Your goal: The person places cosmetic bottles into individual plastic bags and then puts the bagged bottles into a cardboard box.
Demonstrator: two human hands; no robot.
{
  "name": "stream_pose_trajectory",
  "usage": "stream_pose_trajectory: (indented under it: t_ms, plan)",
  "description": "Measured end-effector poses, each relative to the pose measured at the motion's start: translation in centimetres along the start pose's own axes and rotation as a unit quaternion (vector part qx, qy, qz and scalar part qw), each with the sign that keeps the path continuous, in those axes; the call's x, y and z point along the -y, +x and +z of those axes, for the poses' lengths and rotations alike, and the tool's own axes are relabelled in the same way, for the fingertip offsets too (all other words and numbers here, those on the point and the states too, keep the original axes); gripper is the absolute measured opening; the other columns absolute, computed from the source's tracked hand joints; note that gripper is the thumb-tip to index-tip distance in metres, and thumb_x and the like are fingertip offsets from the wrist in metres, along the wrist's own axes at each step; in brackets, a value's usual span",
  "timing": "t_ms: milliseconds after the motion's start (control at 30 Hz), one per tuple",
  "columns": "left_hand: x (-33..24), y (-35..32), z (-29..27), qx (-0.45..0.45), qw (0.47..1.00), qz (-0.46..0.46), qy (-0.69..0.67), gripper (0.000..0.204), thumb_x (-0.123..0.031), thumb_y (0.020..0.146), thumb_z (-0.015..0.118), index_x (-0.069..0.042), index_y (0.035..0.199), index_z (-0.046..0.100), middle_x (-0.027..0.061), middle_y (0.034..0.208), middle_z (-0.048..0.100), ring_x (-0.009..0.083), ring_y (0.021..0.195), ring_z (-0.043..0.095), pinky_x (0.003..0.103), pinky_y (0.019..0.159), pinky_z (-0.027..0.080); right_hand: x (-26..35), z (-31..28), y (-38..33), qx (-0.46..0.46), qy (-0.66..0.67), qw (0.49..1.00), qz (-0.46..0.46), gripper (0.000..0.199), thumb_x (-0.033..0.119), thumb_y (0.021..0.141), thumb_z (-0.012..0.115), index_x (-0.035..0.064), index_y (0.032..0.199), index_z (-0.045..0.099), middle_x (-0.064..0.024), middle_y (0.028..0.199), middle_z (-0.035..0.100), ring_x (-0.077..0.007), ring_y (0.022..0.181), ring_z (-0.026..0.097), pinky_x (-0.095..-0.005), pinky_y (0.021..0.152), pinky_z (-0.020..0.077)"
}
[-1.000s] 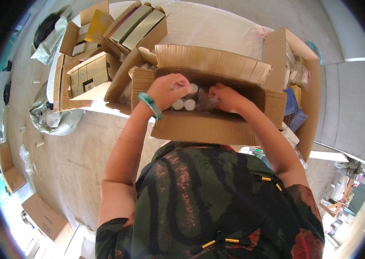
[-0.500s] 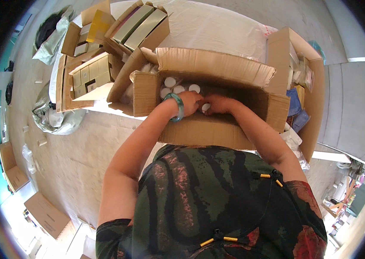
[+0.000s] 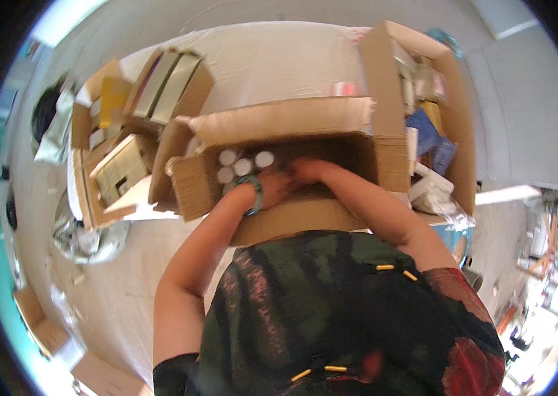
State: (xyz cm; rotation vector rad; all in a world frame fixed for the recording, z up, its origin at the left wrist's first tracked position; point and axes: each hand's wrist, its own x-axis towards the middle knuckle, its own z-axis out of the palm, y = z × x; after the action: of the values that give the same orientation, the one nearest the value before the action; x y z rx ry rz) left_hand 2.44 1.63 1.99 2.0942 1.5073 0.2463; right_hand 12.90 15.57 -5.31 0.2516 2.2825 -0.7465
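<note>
Both hands reach down inside an open cardboard box (image 3: 328,214) right in front of me. My left hand (image 3: 275,187), with a green bangle (image 3: 253,195) on the wrist, is beside several white-capped bottles (image 3: 264,159) grouped at the box's left end. My right hand (image 3: 308,172) comes in from the right and meets the left one, the two touching or overlapping. Motion blur and shadow hide the fingers of both hands, so whatever lies between them does not show.
Left of the box stand a carton of small pale boxes (image 3: 122,173) and a carton of tall flat boxes (image 3: 176,86). At right, a long carton (image 3: 462,119) holds blue packets (image 3: 426,130) and other goods. White sheeting (image 3: 272,63) covers the table.
The head view has shifted, moving the boxes in the picture. A white cap seen at my right hand's fingers no longer shows; my hands are closer together.
</note>
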Motion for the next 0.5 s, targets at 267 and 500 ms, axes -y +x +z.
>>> stream_pose_trajectory:
  t_ms: [267,500]
  plan:
    - [1.3,-0.6,0.1,0.101,0.977,-0.077,-0.17,0.038,-0.013,0.086,0.042,-0.005,0.122,0.046,0.0174,0.129,0.043,0.032,0.119,0.04,0.037,0.101,0.031,4.9,-6.2,-9.1,-0.114,0.099,0.988,-0.016,0.047,0.032,0.072,0.067,0.0054,0.109,0.056,-0.0148,0.1,0.061,-0.029,0.093,0.058,-0.0382,0.08,0.0461]
    - [1.4,-1.8,0.2,0.123,0.979,-0.101,-0.127,0.04,-0.015,0.088,0.044,-0.005,0.127,0.043,0.0133,0.137,0.036,0.0286,0.127,0.032,0.033,0.105,0.027,0.5,-10.2,-26.7,-0.387,0.429,0.803,-0.146,0.032,0.022,0.085,0.058,0.0034,0.11,0.055,-0.0075,0.1,0.061,-0.016,0.094,0.056,-0.0287,0.084,0.044]
